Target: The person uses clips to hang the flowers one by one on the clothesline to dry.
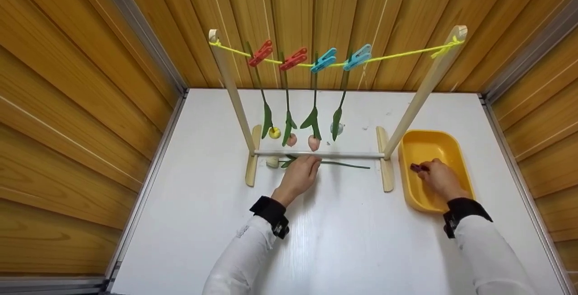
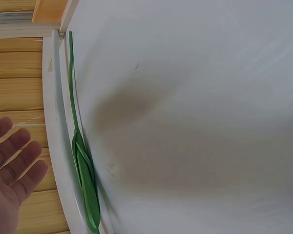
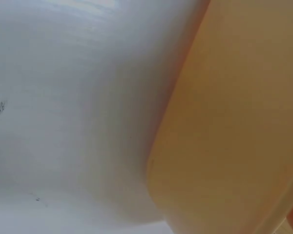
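An artificial tulip with a pale head lies on the table along the rack's bottom bar. My left hand is over its leafy part in the head view. In the left wrist view its relaxed fingers are beside the green leaves, with a gap between. My right hand pinches a dark purple clothespin above the yellow tub. Only the tub's outer wall and white tabletop fill most of the right wrist view; the clothespin is hidden there.
Several tulips hang heads-down from a yellow cord, clipped by red clothespins and blue clothespins. Wooden posts on flat feet hold the cord. A pale bar joins them. Wood-panelled walls enclose the table.
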### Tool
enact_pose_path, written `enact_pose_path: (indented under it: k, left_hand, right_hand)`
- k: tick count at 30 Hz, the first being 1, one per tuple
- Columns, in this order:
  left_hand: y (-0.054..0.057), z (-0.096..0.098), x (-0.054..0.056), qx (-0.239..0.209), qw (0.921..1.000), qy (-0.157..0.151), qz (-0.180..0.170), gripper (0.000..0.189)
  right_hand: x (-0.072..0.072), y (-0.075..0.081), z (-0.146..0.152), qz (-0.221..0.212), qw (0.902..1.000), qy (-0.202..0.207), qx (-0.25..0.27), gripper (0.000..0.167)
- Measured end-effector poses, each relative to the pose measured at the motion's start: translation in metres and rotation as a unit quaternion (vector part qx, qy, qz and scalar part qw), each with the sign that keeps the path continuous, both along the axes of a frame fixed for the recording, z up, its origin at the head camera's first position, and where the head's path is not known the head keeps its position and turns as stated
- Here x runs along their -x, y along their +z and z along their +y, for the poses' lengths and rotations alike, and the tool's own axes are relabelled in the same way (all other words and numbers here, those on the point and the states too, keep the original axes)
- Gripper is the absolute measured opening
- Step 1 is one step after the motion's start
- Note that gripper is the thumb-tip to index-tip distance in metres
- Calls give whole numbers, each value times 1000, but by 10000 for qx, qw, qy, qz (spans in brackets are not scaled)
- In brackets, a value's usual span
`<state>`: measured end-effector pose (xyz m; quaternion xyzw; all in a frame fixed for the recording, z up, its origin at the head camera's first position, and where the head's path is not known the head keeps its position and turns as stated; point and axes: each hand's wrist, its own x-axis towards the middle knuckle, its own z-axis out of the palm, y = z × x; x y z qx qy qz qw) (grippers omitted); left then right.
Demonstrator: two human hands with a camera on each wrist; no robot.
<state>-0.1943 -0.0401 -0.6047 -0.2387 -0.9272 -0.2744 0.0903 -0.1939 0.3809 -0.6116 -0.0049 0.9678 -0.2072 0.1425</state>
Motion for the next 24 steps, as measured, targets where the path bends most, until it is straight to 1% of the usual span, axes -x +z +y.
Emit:
enact_pose_path:
  k: [2,5,7,10,12,14,17,19,21,24]
  left_hand:
    - [-2,0,1,46,9999,-24,-114,24]
    - [-5,0,1,155,9996,-49,-244,23]
    - [-7,-1,2,268,9993,-84,-261,23]
    - [-9,-2,4,422,9987,-162,-223,24]
    - [-12,-3,5,573,9979,-244,-179,24]
    - [-15,-5,6,811,9961,-342,-91,22]
    - [-20,-7,8,1212,9913,-498,109,19]
    - [-22,-9,10,1398,9882,-579,245,18]
    - [-23,-9,13,1458,9870,-609,299,18]
    - [-24,-10,17,1459,9872,-588,248,20]
  right_hand:
    - [-2,1,-1,-87,9999,-89,98,34]
    - [-5,3,-3,91,9999,-71,101,34]
    - [-7,5,-5,496,9988,61,12,32]
    - [-10,8,-9,1133,9933,187,-87,31]
    - [-14,11,-12,1499,9885,186,-73,31]
    - [-17,15,-15,1738,9847,126,23,33]
    - [-22,22,-21,2114,9772,84,155,35]
    - [-25,26,-25,2405,9704,94,203,35]
    - [-27,30,-30,2710,9622,104,256,35]
    - [-30,36,-39,3146,9485,119,351,35]
